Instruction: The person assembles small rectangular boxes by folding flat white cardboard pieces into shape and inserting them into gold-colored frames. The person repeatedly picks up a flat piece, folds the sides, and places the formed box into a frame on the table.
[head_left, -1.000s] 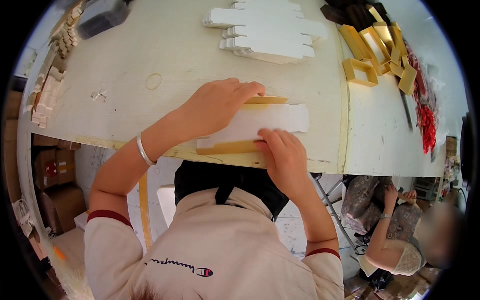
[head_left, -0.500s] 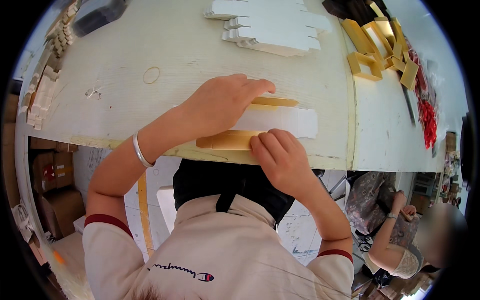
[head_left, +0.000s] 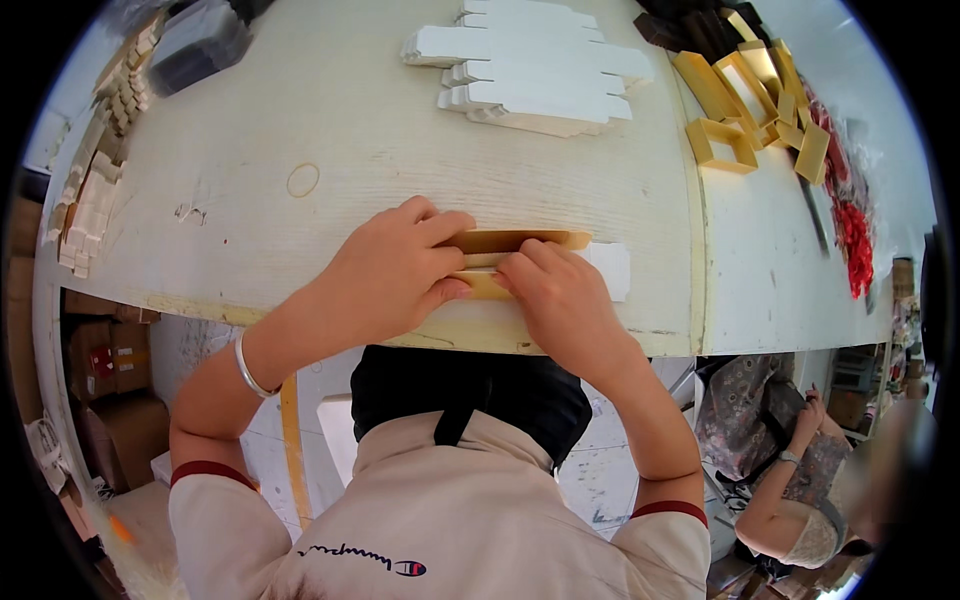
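Near the table's front edge lies a part-folded cardboard box (head_left: 515,241), gold outside and white inside, its long walls standing up. A white end flap (head_left: 612,272) sticks out flat on its right. My left hand (head_left: 385,268) is closed around the box's left part, thumb at the near gold wall and fingers at the far one. My right hand (head_left: 562,305) bends its fingers over the near wall into the trough, thumb against the gold side. The fingers hide both the left end and much of the inside.
Beyond the box lies a stack of flat white box blanks (head_left: 530,75). Several gold boxes (head_left: 722,145) sit at the far right beside red strings (head_left: 855,240). Stacked pale card pieces (head_left: 90,205) line the left edge. A rubber band (head_left: 303,180) lies on the table (head_left: 370,140). Another person (head_left: 790,480) sits at right.
My left hand has come down from above the box to grip its left part. My right hand has moved from the near wall's outside into the trough. The two long walls now stand closer together.
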